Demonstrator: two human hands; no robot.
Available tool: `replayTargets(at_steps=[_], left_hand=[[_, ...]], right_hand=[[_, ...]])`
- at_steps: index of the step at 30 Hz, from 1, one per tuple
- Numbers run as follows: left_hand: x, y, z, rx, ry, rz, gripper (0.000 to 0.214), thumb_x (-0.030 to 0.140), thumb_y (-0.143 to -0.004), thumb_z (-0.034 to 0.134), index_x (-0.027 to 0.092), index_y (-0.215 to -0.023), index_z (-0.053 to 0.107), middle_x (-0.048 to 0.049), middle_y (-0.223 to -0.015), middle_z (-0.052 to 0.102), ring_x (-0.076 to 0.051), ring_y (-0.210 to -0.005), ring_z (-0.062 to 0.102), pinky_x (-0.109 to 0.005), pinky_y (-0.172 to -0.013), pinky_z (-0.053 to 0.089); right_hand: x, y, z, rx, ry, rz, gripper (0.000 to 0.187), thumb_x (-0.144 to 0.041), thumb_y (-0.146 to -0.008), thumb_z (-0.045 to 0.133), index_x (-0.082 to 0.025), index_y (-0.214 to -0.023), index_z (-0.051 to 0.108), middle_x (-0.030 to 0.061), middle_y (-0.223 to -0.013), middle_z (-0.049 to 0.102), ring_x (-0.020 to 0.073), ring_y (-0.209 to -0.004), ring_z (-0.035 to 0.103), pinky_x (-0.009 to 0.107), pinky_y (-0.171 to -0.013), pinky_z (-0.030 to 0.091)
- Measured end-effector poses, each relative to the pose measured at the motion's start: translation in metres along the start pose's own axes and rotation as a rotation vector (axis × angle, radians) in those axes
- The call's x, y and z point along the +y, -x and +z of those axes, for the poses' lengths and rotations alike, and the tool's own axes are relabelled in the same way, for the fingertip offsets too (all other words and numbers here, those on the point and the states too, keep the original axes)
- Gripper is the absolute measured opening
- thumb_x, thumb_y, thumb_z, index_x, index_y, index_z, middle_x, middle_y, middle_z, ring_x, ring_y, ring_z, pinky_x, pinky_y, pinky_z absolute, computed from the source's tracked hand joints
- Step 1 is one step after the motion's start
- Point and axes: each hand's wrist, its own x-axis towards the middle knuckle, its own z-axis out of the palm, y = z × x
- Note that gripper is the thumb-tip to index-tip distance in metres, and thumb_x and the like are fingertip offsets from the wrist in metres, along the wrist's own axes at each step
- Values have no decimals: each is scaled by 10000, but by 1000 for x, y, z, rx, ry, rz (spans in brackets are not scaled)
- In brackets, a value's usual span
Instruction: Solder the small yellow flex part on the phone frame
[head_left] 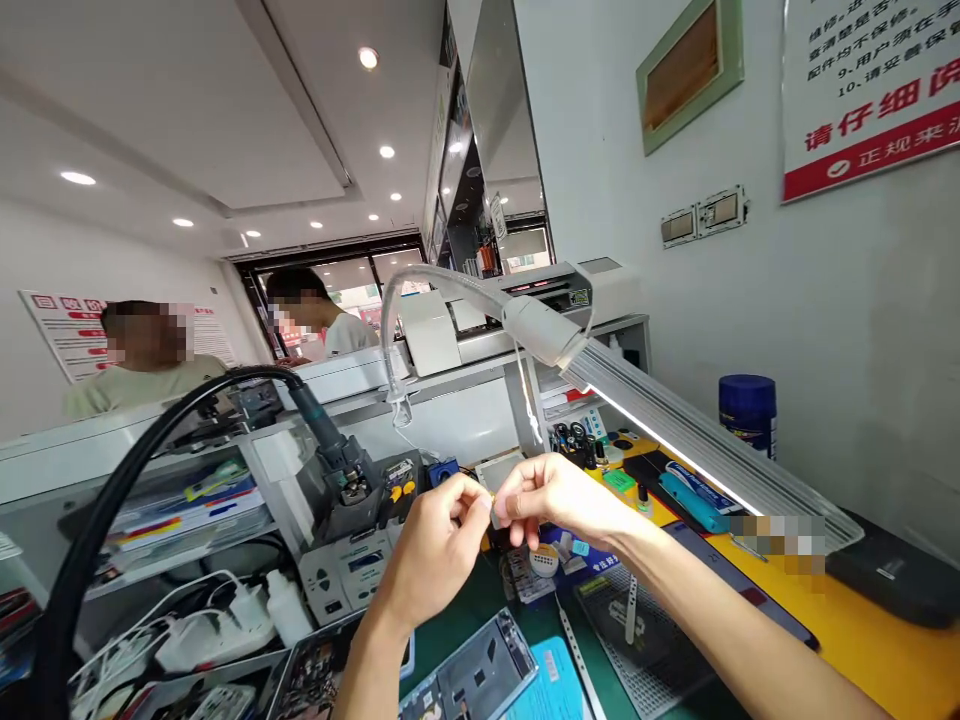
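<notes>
Both hands are raised over the green work mat (442,640), fingertips almost meeting. My left hand (439,550) is closed in a pinch of thumb and index finger. My right hand (544,497) pinches from the other side. Between the fingertips is a tiny yellowish piece, too small to name. Below the hands lies an opened phone-like metal frame (487,665), partly on a blue card (553,685). Beside the card rest a long metal tool (579,660) and a perforated dark plate (652,665). A white round-topped piece (544,562) is just under my right hand.
A lit tube lamp (660,420) slants above my right forearm. A black hose (112,480) arches at left near a hot-air station (345,575). White plugs and a power strip (217,640) sit lower left. Two people (349,335) are beyond the counter.
</notes>
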Motion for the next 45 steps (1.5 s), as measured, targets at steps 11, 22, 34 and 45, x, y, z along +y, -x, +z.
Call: replayTargets(at_steps=[11,22,34,45], left_hand=[[-4,-13,17,279,392,-120,301,471,-908,656,173,-863,649,60,-577,504,-63,-442,380,-188,-408,287],[14,1,9,281,75,-83,329,496,-887,632,175,-880,702,37,-535,541,-104,-438,449,-213,-395,351],[14,12,4,283,-74,-18,379,520,-920,604,200,-1012,785,10,-559,582,-128,-419,472,-225,-360,354],[17,10,7,324,-113,29,344,503,-910,631,220,-993,809,-26,-636,689,-173,-521,604,-241,-472,475]], right_hand=[[-11,-12,8,38,-27,-105,189,-324,-796,787,-138,-824,794,58,-755,767,193,-747,702,242,-606,491],[-10,-10,6,-8,-26,-30,216,-338,-751,788,-135,-823,791,70,-709,761,176,-636,686,255,-595,555],[-11,-6,14,12,-107,-54,168,-291,-745,759,-125,-766,772,61,-665,740,165,-606,672,213,-538,514],[-11,-8,14,21,-92,-45,223,-352,-731,773,-134,-774,785,61,-656,730,184,-620,678,220,-527,492]])
